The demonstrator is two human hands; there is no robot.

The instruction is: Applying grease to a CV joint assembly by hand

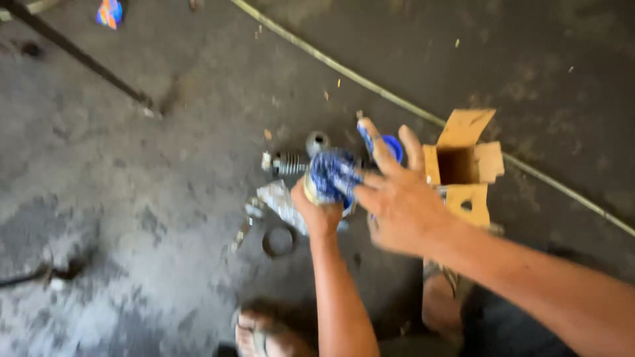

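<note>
Mid-frame, your left hand (317,210) is clamped around a blue-wrapped part (331,175), steadying it upright while your right hand (397,198), fingers spread, works the wrapping beside the open cardboard box (473,198).

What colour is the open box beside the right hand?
Brown cardboard; the open box shows best in the head view, by the right hand.

Both forearms are bare to the frame edge, with no sleeves, watch or gloves showing. The left hand (320,213) and right hand (399,201) wear no rings that can be made out; motion blur softens the fingers (378,144). At six o'clock, a foot (264,328) wears a strapped sandal; dark shorts (509,328) sit at five o'clock.
</note>
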